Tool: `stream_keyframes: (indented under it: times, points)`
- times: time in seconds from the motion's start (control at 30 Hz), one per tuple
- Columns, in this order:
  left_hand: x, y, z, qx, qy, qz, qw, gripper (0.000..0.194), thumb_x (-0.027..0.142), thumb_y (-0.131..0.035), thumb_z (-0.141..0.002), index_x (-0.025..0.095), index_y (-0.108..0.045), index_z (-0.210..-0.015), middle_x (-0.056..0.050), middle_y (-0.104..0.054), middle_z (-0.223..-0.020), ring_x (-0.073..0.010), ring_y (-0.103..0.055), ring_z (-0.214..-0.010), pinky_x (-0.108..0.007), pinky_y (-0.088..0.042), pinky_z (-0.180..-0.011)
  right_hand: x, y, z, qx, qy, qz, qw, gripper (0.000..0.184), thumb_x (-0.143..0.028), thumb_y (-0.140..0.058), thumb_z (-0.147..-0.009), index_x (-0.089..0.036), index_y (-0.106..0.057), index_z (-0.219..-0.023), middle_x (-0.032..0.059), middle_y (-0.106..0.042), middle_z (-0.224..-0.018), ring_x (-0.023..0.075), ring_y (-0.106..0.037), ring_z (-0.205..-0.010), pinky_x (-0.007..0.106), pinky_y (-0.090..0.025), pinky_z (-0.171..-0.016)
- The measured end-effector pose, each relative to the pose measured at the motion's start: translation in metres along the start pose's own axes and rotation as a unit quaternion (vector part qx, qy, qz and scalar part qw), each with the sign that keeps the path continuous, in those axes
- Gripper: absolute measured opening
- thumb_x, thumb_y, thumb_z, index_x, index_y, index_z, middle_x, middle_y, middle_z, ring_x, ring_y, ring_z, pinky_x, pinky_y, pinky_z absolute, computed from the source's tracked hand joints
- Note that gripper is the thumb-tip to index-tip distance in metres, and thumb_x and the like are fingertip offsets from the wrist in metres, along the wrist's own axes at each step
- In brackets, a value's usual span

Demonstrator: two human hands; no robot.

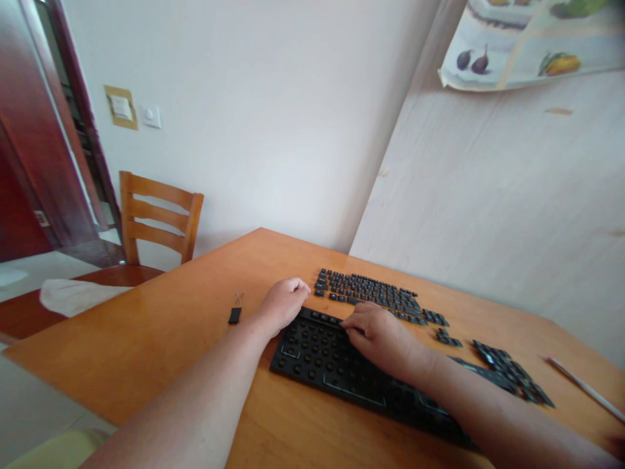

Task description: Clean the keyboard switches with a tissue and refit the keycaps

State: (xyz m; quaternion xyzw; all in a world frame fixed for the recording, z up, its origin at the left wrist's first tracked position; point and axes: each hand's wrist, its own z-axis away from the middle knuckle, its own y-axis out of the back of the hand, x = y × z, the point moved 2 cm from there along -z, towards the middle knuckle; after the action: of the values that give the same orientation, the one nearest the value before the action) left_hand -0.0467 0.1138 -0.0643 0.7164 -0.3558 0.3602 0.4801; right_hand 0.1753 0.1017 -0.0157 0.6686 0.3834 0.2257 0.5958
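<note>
A black keyboard base [332, 365] lies on the table, most of its key positions bare, with a few keycaps fitted along its far row. My left hand [286, 305] rests by the base's far left corner, its fingers curled closed; whatever may be in them is hidden. Over the far row is my right hand [378, 332], with thumb and fingers drawn together against the base's far edge. Any keycap between those fingertips is out of sight. Behind the base, loose black keycaps [375, 286] are laid out in keyboard rows.
More loose keycaps [510, 371] form a group at the right, near a thin pencil-like stick [583, 385]. A black binder clip [235, 315] lies left of my left hand. A wooden chair [159, 218] stands beyond the left edge of the wooden table [195, 306].
</note>
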Motion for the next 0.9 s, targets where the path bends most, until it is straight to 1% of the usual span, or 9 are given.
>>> stream_keyframes:
  times: [0.13, 0.27, 0.37, 0.53, 0.73, 0.83, 0.9]
  points:
    - [0.000, 0.000, 0.000, 0.000, -0.001, 0.000, 1.000, 0.020, 0.028, -0.051, -0.079, 0.019, -0.068, -0.076, -0.004, -0.072, -0.081, -0.0209, -0.063, -0.080, -0.029, -0.045, -0.070, -0.003, 0.004, 0.001, 0.002, 0.008, 0.008, 1.000, 0.026, -0.014, -0.051, -0.090, -0.020, -0.075, -0.084, 0.0057, -0.066, -0.081, 0.0182, -0.059, -0.084, 0.029, -0.044, -0.081]
    - [0.000, 0.000, 0.000, 0.002, 0.004, 0.009, 1.000, 0.020, 0.027, -0.051, -0.079, 0.019, -0.068, -0.077, -0.004, -0.072, -0.081, -0.0205, -0.063, -0.078, -0.029, -0.046, -0.070, -0.005, 0.009, 0.001, 0.018, 0.002, 0.011, 1.000, 0.027, -0.014, -0.050, -0.091, -0.020, -0.074, -0.082, 0.0053, -0.064, -0.079, 0.0179, -0.058, -0.083, 0.029, -0.043, -0.080]
    - [0.000, -0.001, 0.000, 0.001, 0.009, 0.006, 1.000, 0.020, 0.028, -0.051, -0.079, 0.019, -0.068, -0.077, -0.004, -0.072, -0.081, -0.0204, -0.063, -0.077, -0.029, -0.045, -0.069, -0.006, 0.006, 0.001, 0.013, 0.004, 0.015, 1.000, 0.026, -0.013, -0.050, -0.090, -0.020, -0.073, -0.081, 0.0055, -0.064, -0.079, 0.0184, -0.058, -0.084, 0.029, -0.043, -0.080]
    - [-0.001, -0.001, 0.000, -0.002, -0.002, -0.001, 1.000, 0.021, 0.029, -0.050, -0.080, 0.020, -0.068, -0.077, -0.003, -0.071, -0.081, -0.0197, -0.062, -0.077, -0.028, -0.045, -0.069, -0.007, 0.001, 0.001, -0.002, -0.003, 0.030, 1.000, 0.027, -0.014, -0.049, -0.091, -0.020, -0.071, -0.076, 0.0054, -0.064, -0.079, 0.0184, -0.057, -0.083, 0.030, -0.042, -0.080]
    - [-0.001, -0.001, 0.000, 0.001, -0.001, 0.003, 1.000, 0.022, 0.029, -0.049, -0.080, 0.019, -0.069, -0.078, -0.003, -0.071, -0.080, -0.0197, -0.062, -0.076, -0.029, -0.045, -0.068, -0.010, 0.005, -0.001, 0.015, 0.003, 0.029, 0.999, 0.026, -0.015, -0.049, -0.092, -0.020, -0.074, -0.086, 0.0058, -0.065, -0.081, 0.0189, -0.057, -0.085, 0.031, -0.042, -0.081]
    - [-0.001, 0.000, 0.000, 0.003, -0.002, -0.003, 1.000, 0.022, 0.029, -0.049, -0.079, 0.019, -0.069, -0.078, -0.003, -0.071, -0.080, -0.0200, -0.063, -0.076, -0.029, -0.045, -0.067, -0.013, 0.003, -0.002, 0.019, 0.006, 0.024, 1.000, 0.027, -0.016, -0.048, -0.093, -0.021, -0.075, -0.092, 0.0057, -0.065, -0.082, 0.0192, -0.057, -0.086, 0.030, -0.042, -0.079]
    - [0.000, 0.000, 0.000, 0.003, -0.005, -0.006, 1.000, 0.022, 0.029, -0.049, -0.079, 0.019, -0.069, -0.078, -0.003, -0.071, -0.080, -0.0201, -0.063, -0.077, -0.029, -0.045, -0.067, -0.015, 0.001, -0.003, 0.013, 0.008, 0.023, 1.000, 0.027, -0.016, -0.048, -0.092, -0.021, -0.075, -0.093, 0.0058, -0.065, -0.082, 0.0194, -0.057, -0.087, 0.030, -0.042, -0.079]
